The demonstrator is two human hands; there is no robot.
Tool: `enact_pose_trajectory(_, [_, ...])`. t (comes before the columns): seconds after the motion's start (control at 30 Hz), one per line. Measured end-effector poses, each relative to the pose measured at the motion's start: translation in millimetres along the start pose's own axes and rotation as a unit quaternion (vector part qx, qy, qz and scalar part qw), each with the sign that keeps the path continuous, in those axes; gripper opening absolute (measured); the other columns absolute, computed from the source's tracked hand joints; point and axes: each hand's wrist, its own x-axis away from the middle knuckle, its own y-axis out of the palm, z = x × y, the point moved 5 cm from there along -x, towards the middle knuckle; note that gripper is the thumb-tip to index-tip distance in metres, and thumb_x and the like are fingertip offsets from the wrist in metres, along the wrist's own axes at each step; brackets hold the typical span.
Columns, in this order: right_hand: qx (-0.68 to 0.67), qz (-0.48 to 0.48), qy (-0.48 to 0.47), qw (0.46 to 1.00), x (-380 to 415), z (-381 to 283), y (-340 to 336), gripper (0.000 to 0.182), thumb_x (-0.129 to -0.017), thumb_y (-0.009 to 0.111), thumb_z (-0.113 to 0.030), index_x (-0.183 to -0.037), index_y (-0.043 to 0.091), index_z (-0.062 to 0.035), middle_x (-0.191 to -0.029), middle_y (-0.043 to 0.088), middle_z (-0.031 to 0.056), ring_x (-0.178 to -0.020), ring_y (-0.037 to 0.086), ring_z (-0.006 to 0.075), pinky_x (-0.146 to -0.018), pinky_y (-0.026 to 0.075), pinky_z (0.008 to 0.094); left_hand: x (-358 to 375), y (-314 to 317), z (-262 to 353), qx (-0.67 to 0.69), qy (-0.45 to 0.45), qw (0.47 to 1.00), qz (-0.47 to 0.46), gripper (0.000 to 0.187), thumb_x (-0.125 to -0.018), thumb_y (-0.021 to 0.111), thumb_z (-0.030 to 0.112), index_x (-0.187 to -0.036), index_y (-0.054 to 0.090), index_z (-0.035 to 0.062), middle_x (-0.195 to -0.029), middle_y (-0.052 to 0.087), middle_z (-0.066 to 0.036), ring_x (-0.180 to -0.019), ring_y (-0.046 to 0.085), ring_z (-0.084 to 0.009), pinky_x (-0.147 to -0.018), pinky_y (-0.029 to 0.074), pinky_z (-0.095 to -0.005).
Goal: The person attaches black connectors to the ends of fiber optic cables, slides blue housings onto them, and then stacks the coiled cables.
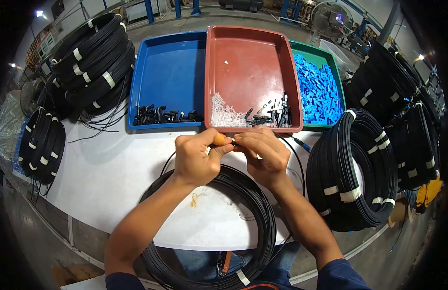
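Note:
My left hand (197,157) and my right hand (268,157) meet in front of the red tray, both closed in a pinch. Between their fingertips is a small black connector part (234,143) with a light spot on it; most of it is hidden by the fingers. An orange covering (219,139) wraps one finger of my left hand. Below the hands, a large coil of black cable (267,217) lies partly on the table and hangs over its front edge. A blue-tipped cable end (301,144) rests just right of my right hand.
A blue tray (168,63) with black parts, a red tray (253,43) with clear and black pieces, and a green tray (332,58) full of blue connectors (318,92) line the back. Taped cable coils stand at left (91,58) and right (352,169) on the white table (98,179).

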Motion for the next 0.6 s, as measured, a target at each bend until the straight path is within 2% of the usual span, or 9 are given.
enact_pose_trajectory(0.07, [0.064,-0.005,-0.084,0.994,-2.0,-6.4,0.8,0.031,-0.069,0.074,0.01,-0.097,0.067,0.0007,-0.085,0.069,0.0085,-0.073,0.064,0.0242,-0.065,0.048,0.0353,1.9,0.4,-0.3,0.015,-0.033,0.999,0.006,0.005,-0.077,0.076,-0.005,-0.078,0.071,-0.0033,-0.075,0.075,-0.015,-0.063,0.073,-0.0226,-0.06,0.055,-0.0287])
enact_pose_trajectory(0.1, [0.064,-0.004,-0.084,0.994,-1.3,-7.7,1.4,0.031,-0.069,0.074,0.01,-0.097,0.067,0.0007,-0.085,0.069,0.0085,-0.073,0.064,0.0242,-0.065,0.048,0.0353,3.1,0.3,-2.7,0.031,-0.067,0.997,0.011,0.005,-0.077,0.076,-0.005,-0.078,0.072,-0.0033,-0.076,0.075,-0.015,-0.064,0.074,-0.0215,-0.061,0.055,-0.0287])
enact_pose_trajectory(0.2, [0.091,-0.02,-0.06,0.994,-1.5,-11.9,6.3,0.032,-0.066,0.07,0.012,-0.095,0.064,0.0008,-0.081,0.06,0.0072,-0.067,0.053,0.0236,-0.06,0.041,0.0368,4.0,-0.3,5.3,0.002,-0.038,0.999,0.028,0.006,-0.076,0.074,-0.009,-0.079,0.072,-0.005,-0.078,0.076,-0.015,-0.069,0.074,-0.0195,-0.064,0.056,-0.0281])
enact_pose_trajectory(0.3, [0.106,-0.047,-0.031,0.993,-4.7,-14.7,5.1,0.036,-0.063,0.074,0.016,-0.095,0.067,0.0009,-0.082,0.066,0.0091,-0.069,0.061,0.0254,-0.061,0.047,0.0355,4.4,-0.7,9.1,-0.021,-0.034,0.998,0.041,0.009,-0.072,0.073,-0.014,-0.075,0.069,-0.0061,-0.076,0.075,-0.015,-0.077,0.076,-0.0224,-0.075,0.061,-0.0328])
enact_pose_trajectory(0.37, [0.097,-0.053,-0.001,0.994,-1.3,-11.6,7.6,0.036,-0.064,0.074,0.016,-0.095,0.067,0.0007,-0.082,0.066,0.0093,-0.069,0.06,0.0252,-0.06,0.048,0.0354,3.7,-0.2,13.8,-0.07,0.096,0.992,0.03,0.011,-0.071,0.071,-0.015,-0.071,0.065,-0.0053,-0.076,0.073,-0.014,-0.077,0.076,-0.0251,-0.082,0.063,-0.0409])
enact_pose_trajectory(0.4, [0.088,-0.056,0.028,0.994,0.1,-9.1,8.9,0.035,-0.065,0.074,0.016,-0.095,0.067,0.0004,-0.082,0.066,0.0094,-0.068,0.06,0.0249,-0.06,0.049,0.0354,0.3,-0.5,11.5,-0.069,0.096,0.993,0.029,0.011,-0.071,0.071,-0.015,-0.071,0.065,-0.0053,-0.076,0.073,-0.014,-0.077,0.076,-0.0251,-0.082,0.063,-0.0409])
enact_pose_trajectory(0.47, [0.064,-0.05,0.06,0.995,-1.9,-9.8,8.6,0.032,-0.068,0.074,0.016,-0.095,0.067,0.0002,-0.083,0.068,0.01,-0.069,0.062,0.0246,-0.06,0.05,0.0347,0.3,2.2,25.4,-0.165,0.285,0.943,0.037,0.014,-0.067,0.068,-0.014,-0.069,0.062,-0.0019,-0.078,0.069,-0.012,-0.073,0.072,-0.0261,-0.078,0.064,-0.0374])
enact_pose_trajectory(0.53, [0.041,-0.044,0.092,0.994,0.1,-8.2,6.1,0.029,-0.071,0.074,0.015,-0.096,0.068,0.0,-0.083,0.069,0.0106,-0.069,0.064,0.0242,-0.06,0.052,0.034,2.6,3.9,24.9,-0.193,0.321,0.927,0.025,0.014,-0.067,0.068,-0.014,-0.069,0.061,-0.0018,-0.081,0.069,-0.013,-0.076,0.072,-0.0262,-0.08,0.065,-0.0407])
enact_pose_trajectory(0.6, [-0.089,-0.094,0.28,0.951,12.4,11.0,13.3,0.02,-0.077,0.07,0.012,-0.095,0.066,0.0016,-0.083,0.069,0.0148,-0.073,0.066,0.03,-0.068,0.053,0.0361,3.4,6.8,27.8,-0.223,0.357,0.907,0.013,0.013,-0.067,0.067,-0.013,-0.069,0.061,-0.0017,-0.084,0.069,-0.014,-0.078,0.072,-0.0264,-0.082,0.065,-0.044])
